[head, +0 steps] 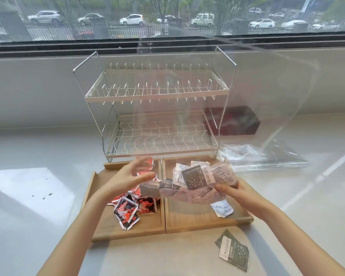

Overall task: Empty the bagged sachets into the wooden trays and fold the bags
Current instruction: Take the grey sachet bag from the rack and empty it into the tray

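Two wooden trays sit side by side on the counter. The left tray [108, 226] holds a pile of red and black sachets [127, 210]. Above the right tray [191, 216] I hold a large clear plastic bag [267, 96] whose film billows up and to the right. White, pink and dark green sachets [193, 178] are bunched in its low end. My right hand [235, 190] grips that bunched end. My left hand [131, 176] hovers at the bag's left side, fingers spread and blurred. One white sachet [221, 209] lies in the right tray.
A two-tier wire dish rack [157, 92] stands just behind the trays. A second clear bag [267, 156] lies flat to the right, and a dark red box [239, 120] sits behind it. A green sachet [233, 250] lies on the counter in front of the right tray.
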Demonstrator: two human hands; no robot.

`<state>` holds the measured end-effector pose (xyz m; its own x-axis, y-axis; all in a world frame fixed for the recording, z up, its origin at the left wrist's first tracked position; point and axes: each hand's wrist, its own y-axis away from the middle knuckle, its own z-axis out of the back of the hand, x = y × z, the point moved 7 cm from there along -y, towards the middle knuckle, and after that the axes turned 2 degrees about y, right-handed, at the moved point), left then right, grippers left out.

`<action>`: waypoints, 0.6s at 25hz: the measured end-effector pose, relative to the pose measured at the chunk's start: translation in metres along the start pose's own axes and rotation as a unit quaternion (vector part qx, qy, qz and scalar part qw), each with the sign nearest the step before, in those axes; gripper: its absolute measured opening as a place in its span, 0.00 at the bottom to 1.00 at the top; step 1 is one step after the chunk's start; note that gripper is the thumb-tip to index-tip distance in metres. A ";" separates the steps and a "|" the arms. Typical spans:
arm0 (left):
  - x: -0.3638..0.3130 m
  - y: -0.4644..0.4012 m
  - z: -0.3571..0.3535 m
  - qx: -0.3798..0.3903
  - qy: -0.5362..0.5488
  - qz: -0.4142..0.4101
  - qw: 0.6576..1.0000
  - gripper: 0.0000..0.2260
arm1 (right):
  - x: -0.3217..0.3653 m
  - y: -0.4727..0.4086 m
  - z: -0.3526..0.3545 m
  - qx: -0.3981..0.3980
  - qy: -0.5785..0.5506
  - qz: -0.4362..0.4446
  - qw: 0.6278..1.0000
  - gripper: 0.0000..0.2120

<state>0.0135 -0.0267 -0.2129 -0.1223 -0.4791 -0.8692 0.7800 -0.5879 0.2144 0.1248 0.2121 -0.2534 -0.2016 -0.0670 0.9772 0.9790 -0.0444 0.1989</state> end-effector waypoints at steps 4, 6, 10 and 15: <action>0.006 0.020 -0.038 0.114 0.108 0.036 0.987 0.15 | -0.007 0.004 -0.001 -0.036 -0.084 -0.041 0.995 0.34; 0.004 0.023 -0.051 0.088 0.143 0.037 0.985 0.11 | -0.012 0.003 -0.005 -0.071 -0.112 -0.058 0.989 0.35; 0.011 0.018 -0.057 0.015 0.216 0.055 0.975 0.09 | 0.000 0.015 -0.009 -0.088 -0.075 -0.051 0.992 0.30; 0.008 0.024 -0.074 0.048 0.315 0.053 0.946 0.07 | -0.003 0.032 -0.006 -0.059 0.101 -0.093 0.989 0.37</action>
<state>0.0773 0.0037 -0.2475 0.3680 -0.0723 -0.9270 0.7042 -0.6294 0.3287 0.1570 0.2050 -0.2504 -0.3913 -0.2439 0.8874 0.9165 -0.1905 0.3518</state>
